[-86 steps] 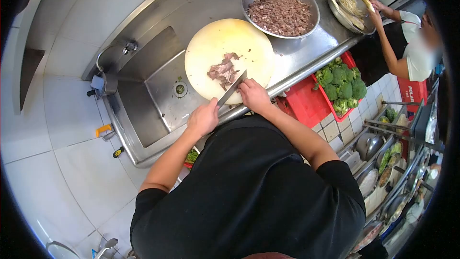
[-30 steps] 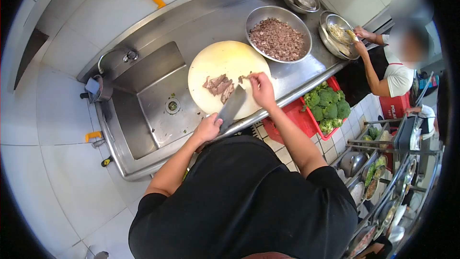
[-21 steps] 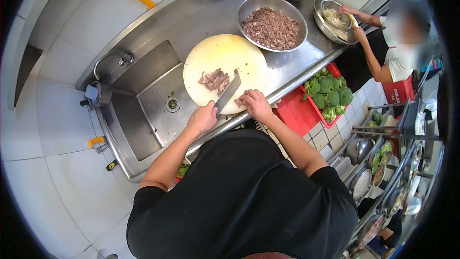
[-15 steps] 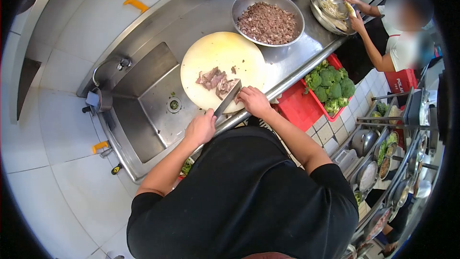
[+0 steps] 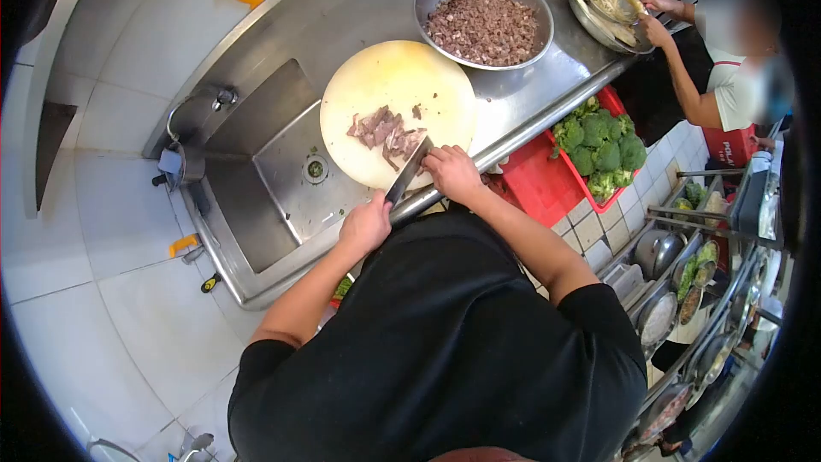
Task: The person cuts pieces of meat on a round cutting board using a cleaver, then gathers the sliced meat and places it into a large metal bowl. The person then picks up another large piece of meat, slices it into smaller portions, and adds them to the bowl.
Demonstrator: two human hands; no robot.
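My left hand (image 5: pixel 366 224) is closed around the handle of a kitchen knife (image 5: pixel 409 173). The blade slants up and right over the near edge of a round, pale cutting board (image 5: pixel 402 73). Curled fingers of my right hand (image 5: pixel 453 173) press close against the right side of the blade. They appear to pin a piece of meat, mostly hidden under them. Left of the blade lie sliced strips of brownish-pink meat (image 5: pixel 376 127), and small scraps are scattered farther back on the board.
A steel bowl (image 5: pixel 549 27) of chopped meat stands behind the board. To the left is a sink (image 5: pixel 282 175) with a faucet (image 5: pixel 224 97). Broccoli (image 5: pixel 603 141) fills a red crate at right. Another person's hands (image 5: pixel 657 13) work over a bowl of sprouts (image 5: pixel 611 4).
The view has shifted slightly. The knife blade has tilted, showing less of its flat face. Both my hands keep their hold beside the board's near edge. The other person's hands have moved slightly.
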